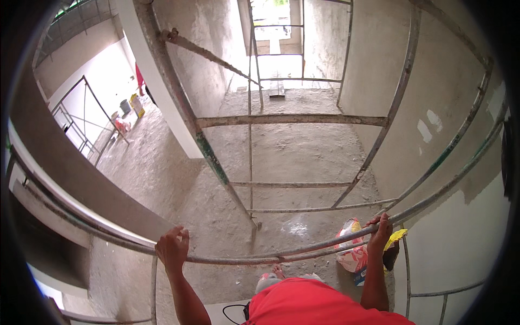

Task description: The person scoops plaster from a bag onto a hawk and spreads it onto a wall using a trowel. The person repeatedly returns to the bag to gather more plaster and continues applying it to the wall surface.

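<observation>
My left hand [172,250] is closed round a grey metal scaffold tube [265,259] that curves across the view in front of me. Further right, my right hand [379,233] grips the same scaffolding, its fingers wrapped over the tube. A thinner bar runs close below this tube between the hands. Beyond them rises a scaffold frame [292,120] with rusty, paint-flecked rungs and uprights. My red shirt fills the lower middle, and part of a foot shows just under the tube.
Near my right forearm stand a red-and-white sack [352,252] and a yellow-and-black bag [395,241] on the rough concrete floor [292,157]. Patchy plaster covers the right wall [439,119]. At far left are another frame [86,119], a grey bucket [125,106] and a person in red [140,78].
</observation>
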`<state>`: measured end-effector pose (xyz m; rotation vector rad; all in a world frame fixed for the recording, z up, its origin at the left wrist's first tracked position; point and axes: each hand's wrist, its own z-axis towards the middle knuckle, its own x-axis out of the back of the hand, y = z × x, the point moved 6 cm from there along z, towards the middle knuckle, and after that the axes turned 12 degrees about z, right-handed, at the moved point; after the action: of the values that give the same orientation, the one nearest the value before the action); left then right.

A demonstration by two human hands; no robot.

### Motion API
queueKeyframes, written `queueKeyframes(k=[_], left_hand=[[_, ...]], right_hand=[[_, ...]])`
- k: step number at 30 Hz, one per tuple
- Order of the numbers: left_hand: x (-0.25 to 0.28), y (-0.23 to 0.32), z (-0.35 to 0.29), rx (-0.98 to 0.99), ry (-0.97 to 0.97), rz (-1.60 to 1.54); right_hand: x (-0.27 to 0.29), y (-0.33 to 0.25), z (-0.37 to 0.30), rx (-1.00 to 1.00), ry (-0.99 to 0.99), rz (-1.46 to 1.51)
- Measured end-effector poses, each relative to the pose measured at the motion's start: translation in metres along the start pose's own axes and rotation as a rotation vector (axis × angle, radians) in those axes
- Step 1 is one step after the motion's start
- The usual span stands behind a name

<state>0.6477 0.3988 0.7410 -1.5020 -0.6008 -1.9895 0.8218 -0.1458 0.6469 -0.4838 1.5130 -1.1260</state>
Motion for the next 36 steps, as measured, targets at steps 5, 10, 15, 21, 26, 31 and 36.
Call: queueKeyframes(k=[5, 10, 15, 21, 26, 31, 36], left_hand=[[0.002, 0.006, -0.009, 0.090, 0.024, 0.176], [-0.007, 0.009, -0.010, 0.066, 0.050, 0.147], [-0.015, -0.002, -0.006, 0.006, 0.116, 0.119], [-0.015, -0.005, -0.006, 0.091, 0.093, 0.093], [-0.015, -0.013, -0.013, 0.125, 0.035, 0.038], [-0.013, -0.012, -0.011, 0.089, 0.079, 0.007], [-0.006, -0.010, -0.007, 0.045, 0.116, -0.001]], right_hand=[[-0.002, -0.002, 0.003, 0.039, -0.018, 0.002], [-0.011, -0.006, 0.008, 0.036, -0.057, 0.073], [0.022, 0.016, 0.020, 0.223, -0.135, -0.233], [0.034, 0.017, 0.024, 0.068, -0.111, -0.083], [0.007, 0.002, 0.010, 0.142, -0.108, -0.168], [0.000, 0.000, 0.009, 0.144, -0.127, -0.223], [0.011, 0.023, -0.004, 0.023, -0.119, 0.095]])
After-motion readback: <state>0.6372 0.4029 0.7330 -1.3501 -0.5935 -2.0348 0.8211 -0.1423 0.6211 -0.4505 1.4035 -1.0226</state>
